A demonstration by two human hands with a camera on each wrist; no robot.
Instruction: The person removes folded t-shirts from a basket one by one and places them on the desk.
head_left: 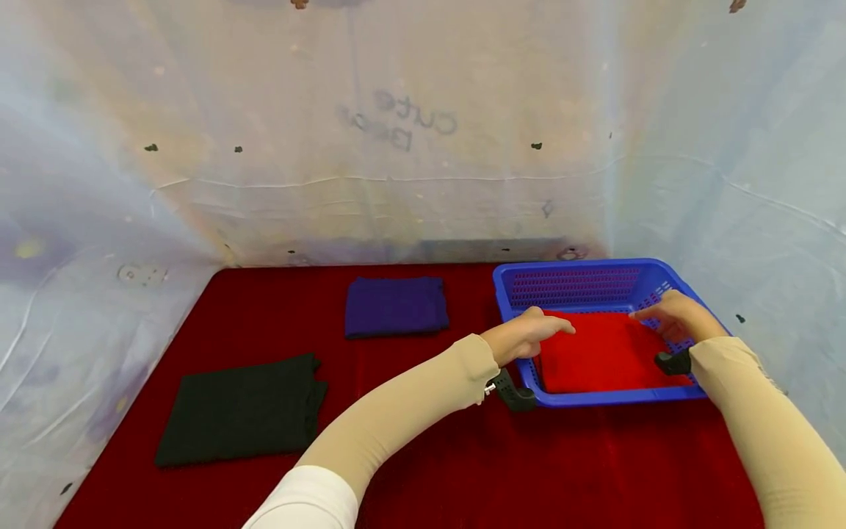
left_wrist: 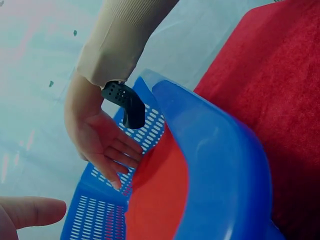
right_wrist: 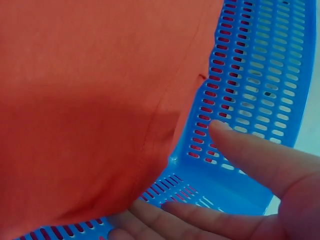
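Observation:
A blue perforated basket stands on the right of the table with a folded red cloth lying flat inside it. My left hand reaches over the basket's left rim, its fingers stretched out just above the cloth's left edge. Over the basket's right side, my right hand has straight fingers by the inner wall. In the left wrist view the right hand is open against the perforated wall. The right wrist view shows its fingers beside the red cloth. Neither hand holds anything.
A folded purple cloth lies at the back middle of the red table cover. A folded black cloth lies at the front left. Pale sheeting walls in the table at the back and both sides.

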